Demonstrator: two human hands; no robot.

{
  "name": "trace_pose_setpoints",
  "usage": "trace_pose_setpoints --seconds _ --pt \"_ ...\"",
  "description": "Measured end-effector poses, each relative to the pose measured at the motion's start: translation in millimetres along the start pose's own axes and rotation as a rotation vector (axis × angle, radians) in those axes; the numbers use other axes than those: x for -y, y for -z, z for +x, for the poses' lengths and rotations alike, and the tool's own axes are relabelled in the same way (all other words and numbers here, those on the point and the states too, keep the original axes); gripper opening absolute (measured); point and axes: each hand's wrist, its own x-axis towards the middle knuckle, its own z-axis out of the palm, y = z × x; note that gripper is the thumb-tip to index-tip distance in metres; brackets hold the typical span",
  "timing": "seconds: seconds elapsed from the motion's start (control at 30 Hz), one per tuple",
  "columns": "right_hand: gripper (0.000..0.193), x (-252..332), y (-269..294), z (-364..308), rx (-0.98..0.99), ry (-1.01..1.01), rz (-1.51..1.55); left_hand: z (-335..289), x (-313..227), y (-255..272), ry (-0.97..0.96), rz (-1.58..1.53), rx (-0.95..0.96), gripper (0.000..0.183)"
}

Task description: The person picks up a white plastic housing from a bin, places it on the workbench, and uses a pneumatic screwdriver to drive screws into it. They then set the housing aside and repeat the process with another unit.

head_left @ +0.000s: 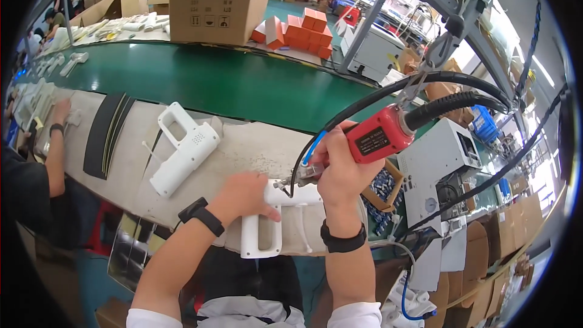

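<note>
Head: right hand (pixel 343 173) wrapped round red tool (pixel 381 136) over housing (pixel 303 196); left hand (pixel 243 194) gripping housing. Work seems midway; second housing (pixel 193 149), left of it, finish unclear.

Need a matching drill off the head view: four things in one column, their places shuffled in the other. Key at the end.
Things
1. Red tool
2. Orange boxes
3. Dark strips
4. Nearer white casing

Places
A. Lying left of the farther white casing
B. Under the left hand
C. Held in the right hand
D. Piled beyond the green surface, right of the large carton

Pairs: 1-C, 2-D, 3-A, 4-B
</note>
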Motion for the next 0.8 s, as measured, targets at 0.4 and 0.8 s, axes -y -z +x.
trace_pose_setpoints --seconds 0.4,0.8 --pt "0.009 -50 -9 -7 0.049 0.042 -0.091 -2 -9 15 0.079 -0.118 0.143 0.081" --pt "0.01 -10 -1 -8 0.042 -0.005 0.007 0 -11 -1 0.083 -0.283 0.021 0.092"
